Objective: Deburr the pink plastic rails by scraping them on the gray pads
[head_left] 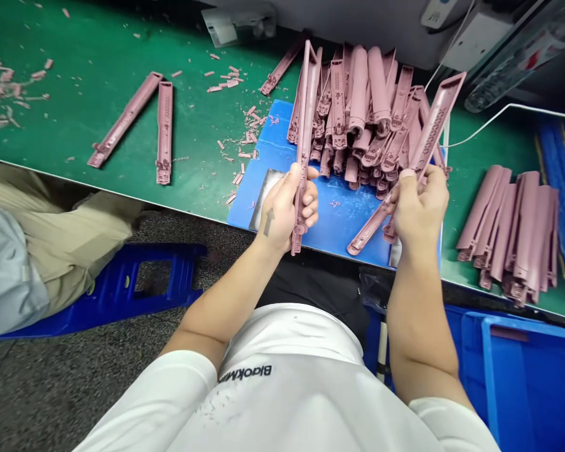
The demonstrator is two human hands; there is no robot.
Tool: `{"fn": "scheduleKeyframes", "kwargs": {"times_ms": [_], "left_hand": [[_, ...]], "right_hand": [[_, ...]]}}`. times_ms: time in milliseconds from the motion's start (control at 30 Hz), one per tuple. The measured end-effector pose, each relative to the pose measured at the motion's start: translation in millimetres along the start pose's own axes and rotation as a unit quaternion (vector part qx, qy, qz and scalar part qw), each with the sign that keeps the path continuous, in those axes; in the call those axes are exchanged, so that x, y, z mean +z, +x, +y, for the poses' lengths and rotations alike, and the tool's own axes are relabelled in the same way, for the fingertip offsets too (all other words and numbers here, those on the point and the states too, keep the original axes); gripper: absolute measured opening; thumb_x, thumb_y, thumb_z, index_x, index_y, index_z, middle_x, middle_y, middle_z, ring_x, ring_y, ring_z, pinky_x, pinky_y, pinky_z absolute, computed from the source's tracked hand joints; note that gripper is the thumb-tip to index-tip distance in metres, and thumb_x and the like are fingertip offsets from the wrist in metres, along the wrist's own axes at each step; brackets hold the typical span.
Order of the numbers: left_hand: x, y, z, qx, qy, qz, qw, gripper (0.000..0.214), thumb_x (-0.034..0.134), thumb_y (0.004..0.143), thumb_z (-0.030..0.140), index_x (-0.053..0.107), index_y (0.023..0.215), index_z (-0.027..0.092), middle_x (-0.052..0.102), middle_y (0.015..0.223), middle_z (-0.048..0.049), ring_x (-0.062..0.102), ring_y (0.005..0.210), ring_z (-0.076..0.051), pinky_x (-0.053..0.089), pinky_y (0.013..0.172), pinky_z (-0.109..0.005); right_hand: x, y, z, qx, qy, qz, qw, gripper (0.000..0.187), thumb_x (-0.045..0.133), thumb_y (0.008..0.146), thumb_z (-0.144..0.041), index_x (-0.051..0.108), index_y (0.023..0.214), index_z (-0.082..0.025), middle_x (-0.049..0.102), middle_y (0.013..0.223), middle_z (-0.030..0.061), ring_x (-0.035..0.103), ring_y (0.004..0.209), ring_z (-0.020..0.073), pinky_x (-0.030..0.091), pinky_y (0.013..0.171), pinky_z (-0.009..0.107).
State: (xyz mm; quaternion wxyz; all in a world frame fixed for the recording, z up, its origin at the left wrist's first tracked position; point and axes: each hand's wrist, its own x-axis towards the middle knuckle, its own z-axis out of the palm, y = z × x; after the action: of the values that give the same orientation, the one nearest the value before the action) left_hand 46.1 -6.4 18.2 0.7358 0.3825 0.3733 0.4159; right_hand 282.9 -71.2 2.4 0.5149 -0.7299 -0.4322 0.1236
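Observation:
My left hand point(287, 210) is closed round a long pink plastic part point(307, 107), held nearly upright over the blue mat point(273, 157). My right hand point(419, 204) grips a second long pink part point(433, 125), tilted up to the right, with its lower end near the mat's front edge. Behind both hands lies a heap of several similar pink parts point(367, 113) on the mat.
Another stack of pink parts point(513, 232) lies at the right on the green table point(122, 37). Two single parts point(144, 122) and pink scraps point(238, 135) lie at the left. A seated person's leg point(51, 238), a blue stool point(136, 289) and blue crates point(532, 376) are below the table.

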Motion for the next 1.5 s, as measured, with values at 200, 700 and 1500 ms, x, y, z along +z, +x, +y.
{"fn": "scheduleKeyframes", "kwargs": {"times_ms": [200,700,1500], "left_hand": [[9.0,-7.7,2.5,-0.03,-0.023,-0.006,0.999,0.069,0.064,0.109,0.09,0.07,0.119,0.022,0.047,0.068,0.0043,0.051,0.051,-0.013,0.043,0.044,-0.022],[21.3,-38.5,-38.4,0.052,0.08,-0.027,0.995,0.05,0.052,0.124,0.062,0.069,0.102,0.021,0.069,0.101,-0.0114,0.075,0.106,-0.028,0.066,0.08,-0.04],[-1.3,-74.1,-70.4,0.221,0.467,-0.25,0.819,0.064,0.046,0.122,0.058,0.061,0.161,0.009,0.086,0.114,-0.018,0.087,0.095,-0.033,0.07,0.087,-0.043]], "right_hand": [[5.5,-33.4,-17.4,0.022,0.201,-0.002,0.979,0.048,0.07,0.108,-0.073,0.074,0.119,-0.027,0.06,0.078,-0.0026,0.054,0.057,0.0164,0.045,0.05,0.032],[66.2,-95.9,-50.7,0.057,0.244,-0.053,0.967,0.061,0.064,0.106,-0.091,0.072,0.123,-0.033,0.064,0.085,0.0032,0.069,0.074,0.0239,0.069,0.067,0.042],[30.7,-85.4,-15.4,0.01,0.182,0.059,0.981,0.055,0.04,0.119,-0.079,0.062,0.141,-0.034,0.076,0.122,0.0107,0.083,0.114,0.0317,0.075,0.09,0.05]]}}
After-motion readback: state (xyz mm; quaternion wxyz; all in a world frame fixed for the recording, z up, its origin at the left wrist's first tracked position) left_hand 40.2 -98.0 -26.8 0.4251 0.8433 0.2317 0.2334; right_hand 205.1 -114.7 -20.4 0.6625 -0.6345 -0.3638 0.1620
